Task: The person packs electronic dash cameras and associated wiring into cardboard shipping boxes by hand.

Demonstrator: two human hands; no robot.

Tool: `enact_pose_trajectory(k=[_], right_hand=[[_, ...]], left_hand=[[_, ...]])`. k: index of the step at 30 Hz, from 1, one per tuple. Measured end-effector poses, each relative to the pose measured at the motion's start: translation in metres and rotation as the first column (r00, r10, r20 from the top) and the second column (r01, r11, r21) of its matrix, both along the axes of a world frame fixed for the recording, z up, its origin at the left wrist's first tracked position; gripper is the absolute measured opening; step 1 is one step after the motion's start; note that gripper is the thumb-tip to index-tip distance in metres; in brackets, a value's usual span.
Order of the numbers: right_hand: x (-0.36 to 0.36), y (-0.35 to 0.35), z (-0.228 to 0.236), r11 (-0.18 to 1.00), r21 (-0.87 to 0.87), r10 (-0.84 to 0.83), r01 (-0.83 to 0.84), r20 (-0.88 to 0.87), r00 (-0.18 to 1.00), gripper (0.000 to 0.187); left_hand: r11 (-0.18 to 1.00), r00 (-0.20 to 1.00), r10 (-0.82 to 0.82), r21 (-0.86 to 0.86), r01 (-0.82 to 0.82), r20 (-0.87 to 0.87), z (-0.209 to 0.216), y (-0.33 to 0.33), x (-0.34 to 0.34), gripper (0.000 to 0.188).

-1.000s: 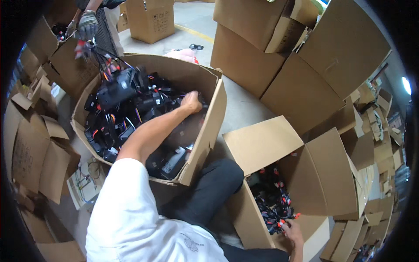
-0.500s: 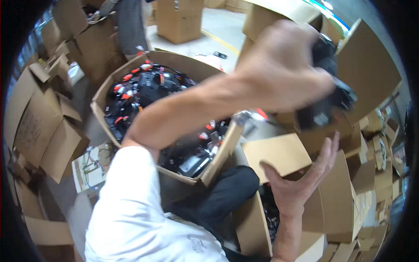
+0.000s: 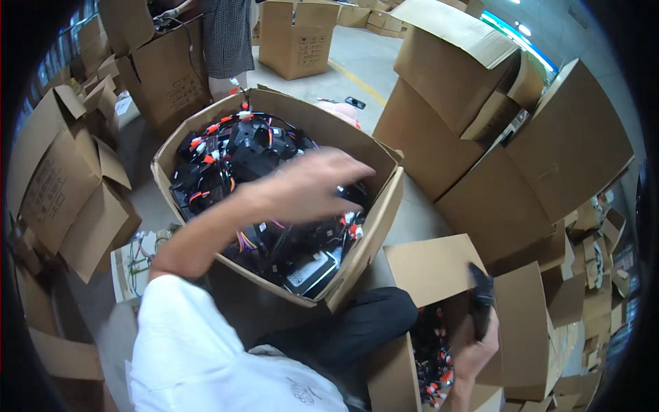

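My left hand (image 3: 319,185) hovers over the large open carton (image 3: 254,278), its fingers apart and nothing in them. Inside that carton lie heaped black plastic units (image 3: 257,147) with coloured wires and red and white connectors. Near its front corner is a black unit with a silvery flat face (image 3: 312,269). At the lower right my right hand (image 3: 477,353) grips a black plastic part (image 3: 482,295), held upright above a smaller open carton (image 3: 439,264). Black pieces with red and white connectors (image 3: 431,357) fill what shows of this carton; my right hand and forearm hide some of it.
Tall cartons (image 3: 439,130) stand at the back right, and a closed carton (image 3: 295,41) sits on the far floor. A person in a checked garment (image 3: 228,41) stands beyond the large carton. At left are torn cartons (image 3: 75,192) and a white board with wires (image 3: 137,264).
My left hand has let go of the black part and swung left over the large carton. My right hand, open before, now grips a black part, slightly lower and further right.
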State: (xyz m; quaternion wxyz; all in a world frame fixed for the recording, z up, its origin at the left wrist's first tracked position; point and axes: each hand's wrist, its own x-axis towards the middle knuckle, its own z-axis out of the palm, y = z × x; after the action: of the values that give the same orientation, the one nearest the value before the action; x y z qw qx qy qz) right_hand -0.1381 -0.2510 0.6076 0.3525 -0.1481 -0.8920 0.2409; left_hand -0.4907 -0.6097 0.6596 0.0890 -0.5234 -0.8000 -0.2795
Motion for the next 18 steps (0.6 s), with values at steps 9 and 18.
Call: enact_pose_trajectory(k=[9,18], right_hand=[[0.035,0.054,-0.056,0.338,-0.923,-0.008,-0.184,-0.199,0.980,0.040],[0.032,0.011,0.059,0.658,-0.655,-0.115,-0.371,-0.574,0.811,0.047]], left_hand=[[0.889,0.897,0.422,-0.137,-0.438,-0.130,-0.101,-0.140,-0.153,0.082],[0.637,0.917,-0.201,0.757,-0.145,0.345,0.176,0.061,0.089,0.038]])
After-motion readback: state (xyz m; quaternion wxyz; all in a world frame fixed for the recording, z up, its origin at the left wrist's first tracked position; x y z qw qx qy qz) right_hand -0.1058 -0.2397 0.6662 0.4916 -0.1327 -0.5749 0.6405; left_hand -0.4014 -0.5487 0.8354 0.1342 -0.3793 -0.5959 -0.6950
